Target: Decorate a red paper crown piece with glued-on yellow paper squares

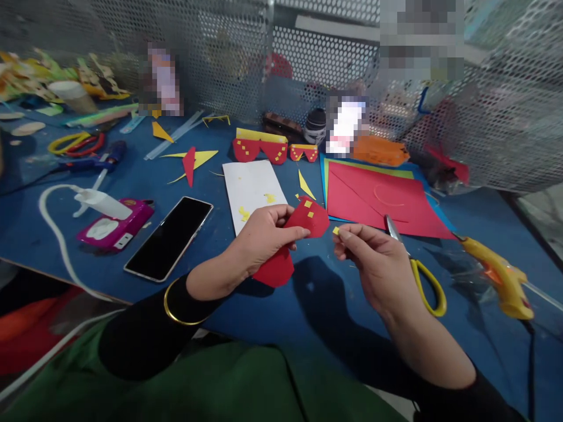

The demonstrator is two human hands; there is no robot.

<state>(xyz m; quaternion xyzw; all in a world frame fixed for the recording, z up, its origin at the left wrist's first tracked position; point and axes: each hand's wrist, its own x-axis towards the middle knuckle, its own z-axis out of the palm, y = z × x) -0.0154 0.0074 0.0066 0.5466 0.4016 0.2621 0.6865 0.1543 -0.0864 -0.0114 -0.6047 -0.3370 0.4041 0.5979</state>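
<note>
with the left hand (259,234) clamped on the red paper piece (319,223) over the worktop (281,310) and the right hand (383,264), apart, pinching a yellow square (336,231), steady support and a light edge pinch likely work best.

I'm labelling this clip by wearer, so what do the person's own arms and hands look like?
Both arms wear black sleeves ending short of the wrists. A thin gold-coloured bangle circles the left forearm. Both hands are bare, without gloves; no ring shows on the visible fingers.
</note>
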